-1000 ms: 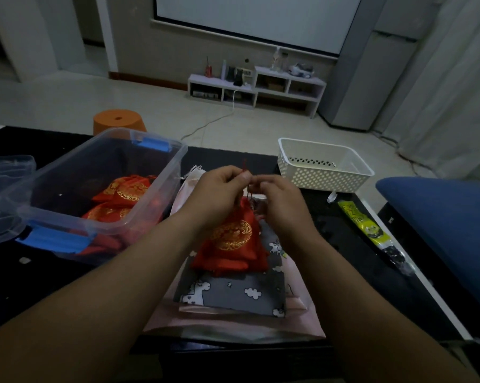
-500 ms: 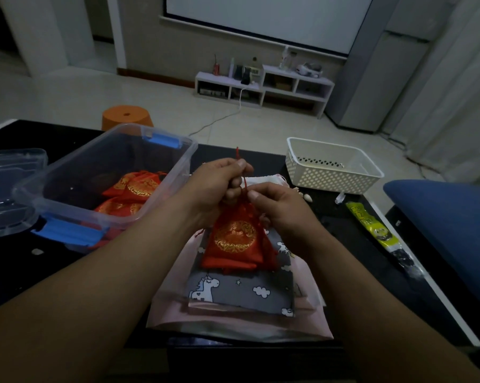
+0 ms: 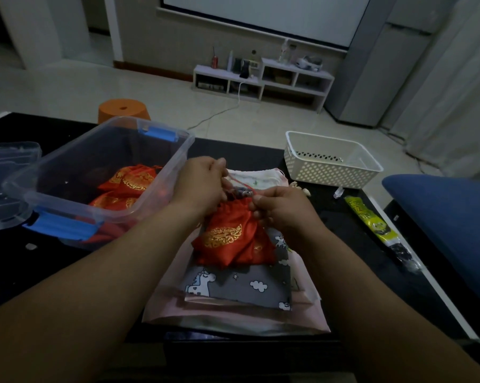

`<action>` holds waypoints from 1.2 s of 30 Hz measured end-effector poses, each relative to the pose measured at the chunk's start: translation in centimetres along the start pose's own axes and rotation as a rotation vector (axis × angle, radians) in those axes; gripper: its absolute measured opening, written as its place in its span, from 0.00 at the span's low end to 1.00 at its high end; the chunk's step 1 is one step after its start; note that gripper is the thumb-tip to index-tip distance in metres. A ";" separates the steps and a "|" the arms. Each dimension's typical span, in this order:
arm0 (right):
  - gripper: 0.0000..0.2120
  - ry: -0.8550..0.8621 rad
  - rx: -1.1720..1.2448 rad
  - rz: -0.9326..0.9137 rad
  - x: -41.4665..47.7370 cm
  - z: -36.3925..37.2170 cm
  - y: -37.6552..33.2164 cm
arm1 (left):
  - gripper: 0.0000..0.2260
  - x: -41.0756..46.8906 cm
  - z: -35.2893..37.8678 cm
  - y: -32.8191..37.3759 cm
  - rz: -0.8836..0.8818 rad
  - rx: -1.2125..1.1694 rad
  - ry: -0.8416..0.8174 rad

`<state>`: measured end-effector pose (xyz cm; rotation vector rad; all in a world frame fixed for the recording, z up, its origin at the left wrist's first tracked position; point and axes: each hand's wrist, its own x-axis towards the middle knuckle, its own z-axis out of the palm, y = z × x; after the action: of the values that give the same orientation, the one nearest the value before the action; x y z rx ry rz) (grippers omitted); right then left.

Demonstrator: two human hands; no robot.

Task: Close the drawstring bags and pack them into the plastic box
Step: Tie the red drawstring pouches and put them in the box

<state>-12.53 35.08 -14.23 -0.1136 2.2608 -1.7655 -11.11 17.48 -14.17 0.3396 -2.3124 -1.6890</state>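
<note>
lowered onto the grey pouch [image 3: 233, 288] by the plastic box [image 3: 167, 172], red bag [image 3: 227, 241] sat w/ left grip [image 3: 203, 186] & right grip [image 3: 284, 214] both pinched on its gathered neck, so prob. nearly cinched, packing next.

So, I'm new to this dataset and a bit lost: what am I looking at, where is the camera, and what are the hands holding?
There is no machine here. A person works bare-handed, and the one camera sits on their head, looking down. The left hand and right hand both pinch the neck of a red bag, which lies on a grey bag atop pink ones. On the black table, a clear box at left holds other red bags, with its lid beside it. A white basket and a yellow packet are at right.
</note>
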 end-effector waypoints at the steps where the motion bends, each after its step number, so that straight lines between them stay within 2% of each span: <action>1: 0.05 0.007 -0.026 -0.005 -0.1 0.0 -0.1 | 0.14 0.1 -0.4 0.0 0.096 0.118 0.044; 5: 0.04 -0.002 -0.175 -0.071 -0.4 0.5 -0.5 | 0.16 0.2 -0.8 1.3 0.366 0.344 0.036; 8: 0.04 -0.076 -0.282 -0.125 -0.6 0.9 -0.4 | 0.16 0.0 -0.7 2.6 0.413 0.390 -0.036; 10: 0.06 -0.111 -0.323 -0.146 -0.7 1.0 -0.4 | 0.17 -0.1 -0.3 3.2 0.393 0.330 -0.076; 13: 0.08 -0.109 -0.383 -0.195 -0.6 1.2 -0.3 | 0.18 -0.6 0.3 3.7 0.295 0.063 -0.198; 16: 0.06 -0.086 -0.366 -0.204 -0.4 0.9 -0.3 | 0.13 -0.8 0.2 3.5 0.227 -0.064 -0.243; 19: 0.06 -0.113 -0.264 -0.173 -0.4 0.1 -0.4 | 0.16 -1.3 -0.3 2.1 0.190 0.144 -0.222; 23: 0.06 -0.171 -0.268 -0.134 0.2 -1.1 -0.3 | 0.16 -3.0 0.0 -0.3 0.249 0.357 -0.317; 26: 0.07 -0.191 -0.246 -0.109 0.5 -1.4 -0.1 | 0.14 -3.1 -0.3 -1.0 0.327 0.414 -0.346; 30: 0.06 -0.221 -0.227 -0.097 0.3 -1.4 -0.2 | 0.01 -2.9 -0.9 -1.2 0.417 0.487 -0.255; 34: 0.06 -0.190 -0.216 -0.125 0.3 -1.3 -0.6 | 0.06 -2.8 -1.3 -0.9 0.533 0.592 -0.199; 36: 0.05 -0.153 -0.205 -0.157 0.2 -0.8 -0.8 | 0.06 -3.1 -1.3 -0.3 0.511 0.603 -0.199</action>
<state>-13.03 35.63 -13.30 -0.4615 2.3682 -1.5314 -7.79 17.28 -14.32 -0.3128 -2.7043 -0.8023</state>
